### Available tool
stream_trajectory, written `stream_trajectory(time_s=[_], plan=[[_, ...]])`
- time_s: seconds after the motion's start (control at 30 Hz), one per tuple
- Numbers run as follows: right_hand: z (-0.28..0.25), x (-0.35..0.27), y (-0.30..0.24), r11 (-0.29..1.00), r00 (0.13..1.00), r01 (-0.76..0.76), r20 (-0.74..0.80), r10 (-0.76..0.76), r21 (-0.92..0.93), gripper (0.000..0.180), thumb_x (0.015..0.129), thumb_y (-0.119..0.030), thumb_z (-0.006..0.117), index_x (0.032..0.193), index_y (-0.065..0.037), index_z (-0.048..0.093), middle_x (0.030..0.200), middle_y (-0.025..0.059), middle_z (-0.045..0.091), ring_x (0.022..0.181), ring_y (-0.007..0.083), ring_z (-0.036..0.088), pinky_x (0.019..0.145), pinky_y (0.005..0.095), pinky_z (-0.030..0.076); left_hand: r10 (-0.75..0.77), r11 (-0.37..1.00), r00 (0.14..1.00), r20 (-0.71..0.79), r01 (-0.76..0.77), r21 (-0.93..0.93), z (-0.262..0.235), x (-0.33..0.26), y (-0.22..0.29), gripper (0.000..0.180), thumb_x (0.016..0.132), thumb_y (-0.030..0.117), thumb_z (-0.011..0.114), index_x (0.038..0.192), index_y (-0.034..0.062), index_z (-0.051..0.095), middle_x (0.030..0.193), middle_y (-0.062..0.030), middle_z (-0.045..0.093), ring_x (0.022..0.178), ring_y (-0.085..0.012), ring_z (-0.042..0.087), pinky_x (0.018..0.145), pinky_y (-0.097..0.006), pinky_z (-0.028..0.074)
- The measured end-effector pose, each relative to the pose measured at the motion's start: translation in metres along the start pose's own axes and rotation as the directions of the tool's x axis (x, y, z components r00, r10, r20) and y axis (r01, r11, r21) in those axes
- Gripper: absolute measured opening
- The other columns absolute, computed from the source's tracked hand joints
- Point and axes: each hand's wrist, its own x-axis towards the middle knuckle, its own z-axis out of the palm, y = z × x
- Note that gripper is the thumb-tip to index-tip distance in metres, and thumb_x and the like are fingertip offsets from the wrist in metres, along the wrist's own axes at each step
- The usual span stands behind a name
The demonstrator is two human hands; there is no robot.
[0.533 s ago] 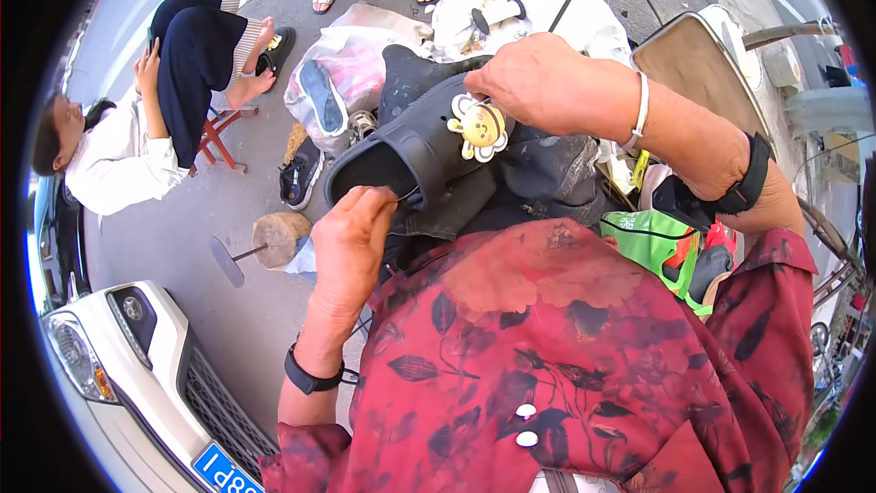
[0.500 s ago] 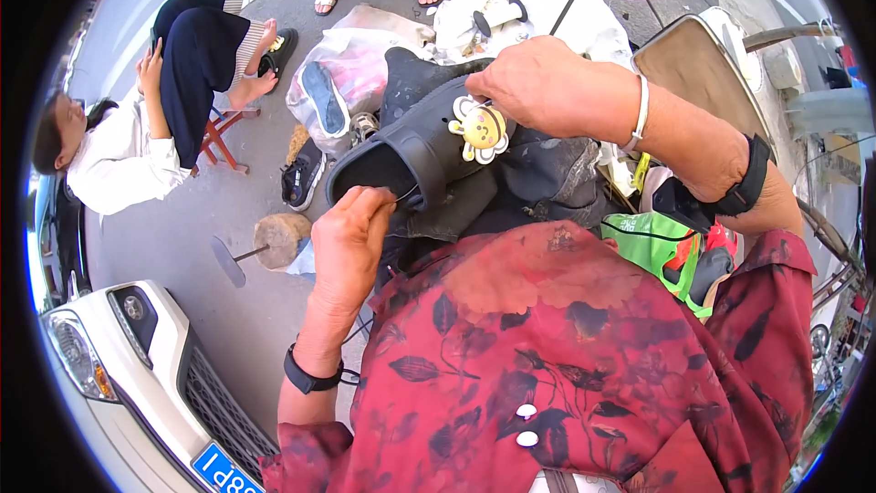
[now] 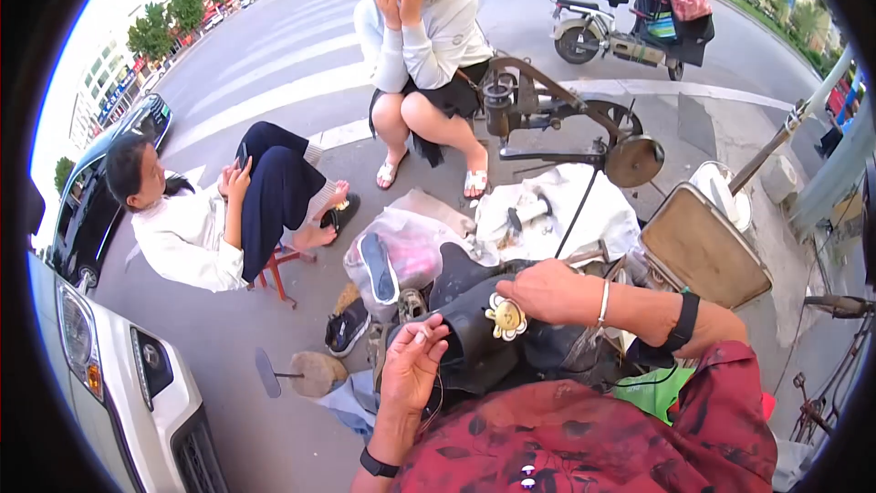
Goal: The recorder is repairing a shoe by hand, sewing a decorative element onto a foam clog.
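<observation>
A dark grey clog [image 3: 473,321] lies across my lap with its opening toward the left. A yellow and white bee-shaped charm [image 3: 506,317] sits on its upper. My right hand [image 3: 546,294] is closed at the clog beside the charm, its fingertips partly hidden. At the opening, my left hand [image 3: 415,363] is raised palm up with thumb and fingers pinched together. A thin thread [image 3: 438,394] hangs by that hand and seems to run from its fingers; its end is too fine to make out.
A hand-cranked shoe-mending machine [image 3: 547,105] stands ahead. Bags hold a shoe sole [image 3: 379,267]; a black sneaker [image 3: 348,327] lies left, near a wooden round with a metal rod [image 3: 318,372]. Two people sit close by. A white car [image 3: 119,383] is at left, a brown-topped stool [image 3: 707,245] at right.
The view has tilted up, bringing the street and the mending machine into sight. My left hand has drawn back slightly from the clog's opening and turned palm up. My right hand stays at the clog.
</observation>
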Motion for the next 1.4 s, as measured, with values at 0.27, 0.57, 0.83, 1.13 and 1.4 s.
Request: stream_trajectory(time_s=[0.27,0.57,0.83,1.13,1.4], plan=[[-0.009,-0.004,0.013,0.992,0.995,0.1,-0.02,-0.102,-0.082,0.017,0.088,-0.017,0.054,0.101,-0.008,0.056,0.069,0.0134,0.064,0.068,0.0342,0.067,0.055,0.0465,0.05,-0.171,0.731,0.978,-0.12,0.208,0.649,-0.006,0.038,-0.026,0.016,0.087,0.003,0.063,0.1,-0.003,0.069,0.093,-0.0062,0.07,0.083,-0.0143,0.066,0.076,-0.028,0.053],[-0.004,-0.005,0.022,0.99,0.991,0.133,-0.022,-0.133,-0.039,0.016,0.092,-0.026,0.052,0.101,-0.015,0.057,0.072,0.0108,0.065,0.067,0.0327,0.066,0.054,0.0456,0.049,-0.116,0.77,0.97,-0.215,0.224,0.597,-0.004,0.057,-0.06,0.022,0.087,0.001,0.06,0.106,-0.0064,0.068,0.097,-0.0109,0.071,0.081,-0.0179,0.066,0.073,-0.031,0.054],[-0.003,-0.006,0.027,0.981,0.981,0.192,0.005,-0.192,0.039,0.021,0.091,-0.031,0.055,0.106,-0.017,0.059,0.077,0.0089,0.066,0.072,0.0316,0.066,0.058,0.0454,0.05,-0.273,0.9,0.937,-0.218,0.329,0.286,0.028,0.048,-0.064,0.037,0.103,0.017,0.035,0.131,-0.0004,0.053,0.127,-0.011,0.061,0.11,-0.021,0.061,0.095,-0.034,0.05],[-0.01,-0.007,0.035,0.975,0.976,0.214,0.03,-0.216,0.051,0.02,0.09,-0.03,0.057,0.105,-0.018,0.06,0.077,0.0085,0.066,0.072,0.0312,0.066,0.059,0.0446,0.05,-0.313,0.879,0.946,-0.09,0.324,0.35,0.071,0.046,-0.038,0.031,0.098,0.01,0.05,0.127,0.0022,0.056,0.121,-0.0074,0.062,0.103,-0.0159,0.06,0.09,-0.03,0.05],[-0.011,-0.002,0.034,0.975,0.974,0.213,0.064,-0.217,0.063,0.021,0.09,-0.03,0.057,0.107,-0.019,0.06,0.078,0.008,0.067,0.073,0.0311,0.066,0.059,0.0443,0.05,-0.089,0.864,0.984,0.155,-0.001,0.503,0.028,0.06,-0.08,0.026,0.096,0.017,0.054,0.118,0.0052,0.062,0.111,-0.0035,0.065,0.096,-0.0117,0.06,0.084,-0.027,0.049]])
